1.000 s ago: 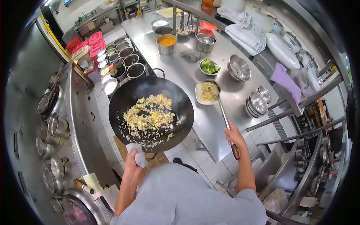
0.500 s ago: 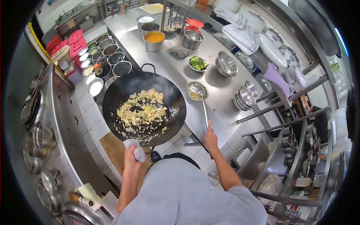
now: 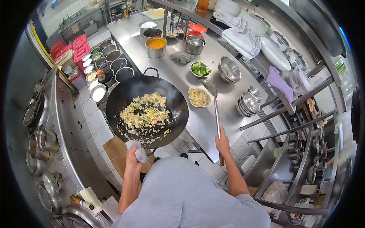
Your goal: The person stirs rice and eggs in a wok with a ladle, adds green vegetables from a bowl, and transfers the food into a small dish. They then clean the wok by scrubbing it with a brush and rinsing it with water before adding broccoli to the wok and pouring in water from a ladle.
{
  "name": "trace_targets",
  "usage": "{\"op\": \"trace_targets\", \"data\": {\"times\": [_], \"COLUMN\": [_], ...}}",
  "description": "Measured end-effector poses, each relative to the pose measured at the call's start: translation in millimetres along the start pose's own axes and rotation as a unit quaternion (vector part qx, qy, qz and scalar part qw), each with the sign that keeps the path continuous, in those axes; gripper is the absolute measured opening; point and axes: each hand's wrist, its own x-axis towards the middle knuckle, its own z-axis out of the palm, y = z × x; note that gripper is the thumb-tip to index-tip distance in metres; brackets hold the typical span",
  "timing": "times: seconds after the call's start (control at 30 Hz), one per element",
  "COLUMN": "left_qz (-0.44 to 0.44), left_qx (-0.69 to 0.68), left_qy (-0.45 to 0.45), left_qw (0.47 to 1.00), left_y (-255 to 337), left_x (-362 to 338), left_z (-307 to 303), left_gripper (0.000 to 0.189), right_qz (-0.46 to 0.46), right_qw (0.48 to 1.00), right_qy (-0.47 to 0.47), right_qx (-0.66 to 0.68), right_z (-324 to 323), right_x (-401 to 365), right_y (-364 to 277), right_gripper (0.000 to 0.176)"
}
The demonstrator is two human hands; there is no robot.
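My left hand (image 3: 134, 156) is closed around a grey cloth (image 3: 141, 155) at the near handle of a big black wok (image 3: 175, 127). Fried rice (image 3: 146, 112) with egg and green bits lies spread in the wok. My right hand (image 3: 222, 142) grips the long handle of a metal ladle (image 3: 217, 110). The ladle's bowl is raised over the steel table, between a white dish of fried rice (image 3: 200, 97) and a metal bowl. Behind that dish stands a bowl of broccoli (image 3: 200, 69).
The steel table (image 3: 131, 41) carries a pot of orange liquid (image 3: 156, 45), a grey rag (image 3: 181, 57), a wide metal bowl (image 3: 229, 69) and stacked small bowls (image 3: 249, 102). Ingredient tubs (image 3: 124, 74) stand beyond the wok. A stove counter (image 3: 62, 110) runs along the left; shelves with towels (image 3: 243, 41) line the right.
The ladle has lifted off the white dish and moved right, uncovering the rice in it. My right hand has shifted slightly right. The wok stays nearly in place.
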Motion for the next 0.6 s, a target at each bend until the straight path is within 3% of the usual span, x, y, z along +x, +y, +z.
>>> {"op": "trace_targets", "data": {"times": [0.03, 0.07, 0.1, 0.17, 0.2, 0.23, 0.3, 0.37, 0.47, 0.57, 0.6], "left_qz": [0.013, 0.028, 0.034, -0.002, -0.028, -0.011, -0.021, -0.023, 0.003, 0.031, 0.000], "left_qx": [0.003, 0.007, 0.008, -0.013, -0.063, -0.071, -0.082, -0.099, -0.101, -0.129, -0.124], "left_qy": [-0.009, -0.018, -0.014, -0.023, -0.082, -0.071, 0.025, 0.004, -0.142, -0.072, -0.096], "left_qw": [1.000, 0.999, 0.999, 1.000, 0.994, 0.995, 0.996, 0.995, 0.985, 0.989, 0.988], "left_y": [-1.7, -3.3, -5.0, -3.7, -5.1, 0.9, 11.7, 23.9, 19.4, 19.9, 15.7], "left_x": [2.0, 4.1, 6.6, 9.6, 18.6, 10.9, -14.8, -18.0, 94.6, 101.4, 64.3], "left_z": [-0.8, -0.1, 2.5, -1.9, -13.8, -8.5, 32.2, 66.6, 85.1, 86.9, 68.3], "left_gripper": [0.025, 0.024, 0.024, 0.021, 0.019, 0.019, 0.012, 0.007, 0.011, 0.013, 0.015], "right_qz": [0.116, 0.225, 0.221, 0.294, 0.294, 0.283, 0.216, 0.186, 0.146, 0.080, 0.086], "right_qw": [0.972, 0.889, 0.887, 0.740, 0.747, 0.745, 0.864, 0.867, 0.880, 0.892, 0.894], "right_qy": [-0.081, -0.159, -0.163, -0.205, -0.182, -0.200, -0.137, -0.145, -0.151, -0.142, -0.146], "right_qx": [0.188, 0.366, 0.370, 0.570, 0.568, 0.569, 0.433, 0.438, 0.425, 0.420, 0.416], "right_z": [-8.7, -17.3, -25.3, -34.8, -35.8, -33.2, -30.7, -53.3, -72.2, -99.3, -109.3], "right_x": [9.3, 18.4, 26.5, 42.2, 43.0, 41.0, 34.7, 45.1, 69.8, 90.7, 89.0], "right_y": [-7.3, -14.4, -19.4, -32.5, -37.5, -38.9, -38.0, -53.1, -66.1, -98.1, -106.3], "right_gripper": [0.065, 0.065, 0.065, 0.065, 0.066, 0.066, 0.065, 0.064, 0.061, 0.059, 0.059]}}
